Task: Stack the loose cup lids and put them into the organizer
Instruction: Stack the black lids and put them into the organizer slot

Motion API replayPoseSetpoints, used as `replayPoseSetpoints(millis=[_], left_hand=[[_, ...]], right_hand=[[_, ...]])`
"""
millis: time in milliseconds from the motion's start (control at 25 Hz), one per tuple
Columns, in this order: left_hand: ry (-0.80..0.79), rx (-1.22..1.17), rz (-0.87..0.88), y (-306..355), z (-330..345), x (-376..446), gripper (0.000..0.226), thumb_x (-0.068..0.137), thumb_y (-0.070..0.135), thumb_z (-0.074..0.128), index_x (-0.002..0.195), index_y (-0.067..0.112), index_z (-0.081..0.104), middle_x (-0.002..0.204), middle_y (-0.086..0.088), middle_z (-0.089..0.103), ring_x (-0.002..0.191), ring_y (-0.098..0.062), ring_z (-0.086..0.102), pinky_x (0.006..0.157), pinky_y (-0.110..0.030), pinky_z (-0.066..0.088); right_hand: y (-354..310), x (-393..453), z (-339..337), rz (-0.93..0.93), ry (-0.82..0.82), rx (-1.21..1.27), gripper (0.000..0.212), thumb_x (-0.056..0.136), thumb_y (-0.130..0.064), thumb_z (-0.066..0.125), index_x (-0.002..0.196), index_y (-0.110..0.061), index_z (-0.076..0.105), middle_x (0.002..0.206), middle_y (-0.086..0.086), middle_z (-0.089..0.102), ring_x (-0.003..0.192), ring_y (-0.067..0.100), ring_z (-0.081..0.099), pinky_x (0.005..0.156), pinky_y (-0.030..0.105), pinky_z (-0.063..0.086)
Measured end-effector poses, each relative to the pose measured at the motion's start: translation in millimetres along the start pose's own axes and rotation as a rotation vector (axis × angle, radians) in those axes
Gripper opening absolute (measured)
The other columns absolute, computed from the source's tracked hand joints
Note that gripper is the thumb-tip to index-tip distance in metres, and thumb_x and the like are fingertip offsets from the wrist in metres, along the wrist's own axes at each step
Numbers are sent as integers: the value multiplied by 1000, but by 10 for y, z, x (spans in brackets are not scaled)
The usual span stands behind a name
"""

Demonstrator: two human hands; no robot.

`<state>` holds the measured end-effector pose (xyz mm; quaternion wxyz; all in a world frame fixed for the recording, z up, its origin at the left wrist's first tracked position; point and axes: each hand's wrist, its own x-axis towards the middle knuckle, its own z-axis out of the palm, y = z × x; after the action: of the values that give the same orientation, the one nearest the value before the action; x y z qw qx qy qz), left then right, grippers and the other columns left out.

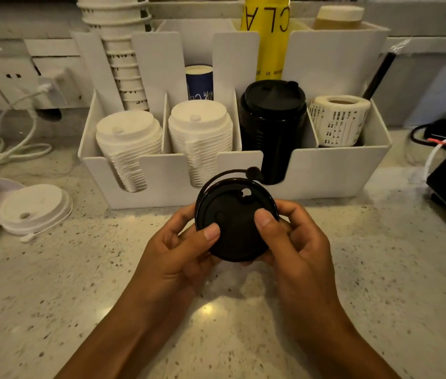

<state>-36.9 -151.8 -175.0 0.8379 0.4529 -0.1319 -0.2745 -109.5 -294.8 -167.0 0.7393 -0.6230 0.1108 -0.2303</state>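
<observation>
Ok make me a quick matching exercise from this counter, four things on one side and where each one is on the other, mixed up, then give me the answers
Things:
1. black lid
2. loose white lid
3. label roll
4. black lid stack

Places:
A. rightmost compartment of the organizer
B. on the counter, left of the organizer
C. held in both hands, left hand and right hand
D. third compartment from the left

Pairs: 1-C, 2-B, 3-A, 4-D

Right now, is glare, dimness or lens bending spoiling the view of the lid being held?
Head view: dim, warm light; one glare spot on the speckled stone counter below the hands; the round black plastic lid reads clearly; wide-angle bending splays the white slotted organizer and softens the edges.
</observation>
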Motion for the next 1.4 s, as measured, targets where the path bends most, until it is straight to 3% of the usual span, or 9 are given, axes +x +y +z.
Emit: replayPoseSetpoints(millis=[320,480,600,800,920,1080,1160,1240,1400], left_hand=[[129,218,141,8,50,-46,39,87,36,75,125,27,71,124,-2,74,114,-21,70,83,-26,59],[234,688,356,-50,106,-128,65,82,48,76,141,47,47,129,27,64,121,1,61,88,-13,53],[148,993,474,-149,197,-183,95,71,47,76,151,43,24,151,22,41,141,1,40,105,-10,40],[352,1054,471,-145,221,-150,102,61,55,73,151,27,33,138,8,43,125,19,41,91,4,37],[394,1053,428,-124,204,-171,102,56,63,74,148,39,36,132,29,48,119,22,46,85,4,40],[494,1084,439,-12,252,-212,109,45,71,75,145,49,37,128,49,45,124,21,43,100,-16,42],[495,1123,461,52,327,-205,111,45,71,74,146,45,38,129,48,44,124,19,44,102,-20,38],[450,1191,499,122,435,-139,109,47,71,72,146,41,38,129,46,42,122,13,49,98,-16,39],[422,1278,588,411,652,113,101,53,71,71,144,40,39,126,38,48,118,8,50,93,-2,38]], right_hand=[[12,-69,-16,-136,13,-213,52,80,-46,68,130,-42,51,94,-8,72,87,15,71,74,25,60],[-16,-53,-55,76,16,-22,29,85,-26,73,111,-38,67,84,2,77,78,14,75,64,17,57],[-57,-53,-73,143,-14,59,28,85,-17,75,102,-37,68,89,3,80,83,17,77,63,20,59],[-62,-82,-9,259,-237,229,40,79,-17,78,115,-31,65,100,11,79,92,29,77,72,33,63],[-86,-86,-23,221,-236,177,32,81,-23,77,111,-25,69,94,7,80,90,23,77,72,25,61],[-34,28,-276,-106,160,-679,44,87,-56,52,121,-31,64,119,-12,71,115,6,62,98,34,55],[22,135,-364,4,288,-1154,70,89,-63,35,146,-23,41,154,3,44,146,23,31,123,50,23],[120,208,-422,204,240,-1365,90,86,-72,17,158,-18,12,168,11,9,154,33,-2,123,52,-4],[216,306,-397,319,204,-1475,103,81,-80,4,159,-13,1,167,19,-4,152,40,-12,119,58,-11]])
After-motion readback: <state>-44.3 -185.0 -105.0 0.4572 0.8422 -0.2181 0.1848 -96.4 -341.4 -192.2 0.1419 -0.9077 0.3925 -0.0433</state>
